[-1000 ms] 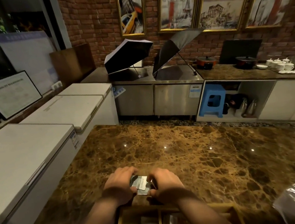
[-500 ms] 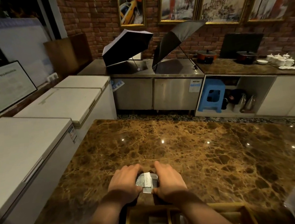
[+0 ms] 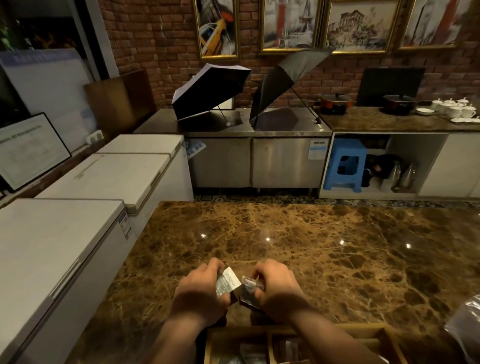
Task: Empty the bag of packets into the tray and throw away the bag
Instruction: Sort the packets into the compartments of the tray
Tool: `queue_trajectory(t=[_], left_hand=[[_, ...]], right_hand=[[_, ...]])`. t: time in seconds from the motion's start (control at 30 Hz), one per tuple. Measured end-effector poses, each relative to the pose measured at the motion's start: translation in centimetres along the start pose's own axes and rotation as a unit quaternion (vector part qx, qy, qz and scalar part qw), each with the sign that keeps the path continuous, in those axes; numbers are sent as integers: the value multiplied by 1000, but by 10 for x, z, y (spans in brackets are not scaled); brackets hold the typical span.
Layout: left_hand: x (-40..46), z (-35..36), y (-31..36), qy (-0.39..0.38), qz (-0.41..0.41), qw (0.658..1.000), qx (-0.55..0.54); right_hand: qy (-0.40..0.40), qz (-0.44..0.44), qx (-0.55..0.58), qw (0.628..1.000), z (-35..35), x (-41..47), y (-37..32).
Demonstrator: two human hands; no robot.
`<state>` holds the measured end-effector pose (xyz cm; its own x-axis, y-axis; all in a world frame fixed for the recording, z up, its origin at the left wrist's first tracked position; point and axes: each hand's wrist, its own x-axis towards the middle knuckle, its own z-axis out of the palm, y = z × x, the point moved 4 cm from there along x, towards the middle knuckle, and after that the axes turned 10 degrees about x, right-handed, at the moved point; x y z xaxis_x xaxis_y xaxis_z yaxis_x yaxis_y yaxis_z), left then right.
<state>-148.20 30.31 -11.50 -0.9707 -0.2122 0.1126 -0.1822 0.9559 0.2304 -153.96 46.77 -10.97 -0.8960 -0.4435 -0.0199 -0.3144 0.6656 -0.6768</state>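
Both hands are hovering over the marble counter (image 3: 325,247), left hand (image 3: 200,294) pinching a pale packet (image 3: 227,283) and right hand (image 3: 277,289) gripping a darker packet (image 3: 248,292), right above the wooden tray (image 3: 392,339).

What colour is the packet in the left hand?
The packet in the left hand is grey-green with small pale dots and a white strip on top, seen in the head view.

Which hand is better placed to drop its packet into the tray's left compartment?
Left, probably. The left hand holds the white-labelled packet roughly above the wooden tray's left compartment; the right hand grips a darker packet further right.
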Motion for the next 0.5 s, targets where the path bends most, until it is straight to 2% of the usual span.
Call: queue_trajectory(t=[0.17, 0.33, 0.5], left_hand=[[-23, -24, 16, -19, -28, 999, -19], [-60, -22, 23, -40, -39, 998, -18], [-95, -23, 30, 16, -5, 1000, -9]], right_hand=[[28, 2, 33, 999, -25, -20, -8], [49, 1, 15, 999, -41, -42, -6], [14, 1, 71, 997, -47, -64, -9]])
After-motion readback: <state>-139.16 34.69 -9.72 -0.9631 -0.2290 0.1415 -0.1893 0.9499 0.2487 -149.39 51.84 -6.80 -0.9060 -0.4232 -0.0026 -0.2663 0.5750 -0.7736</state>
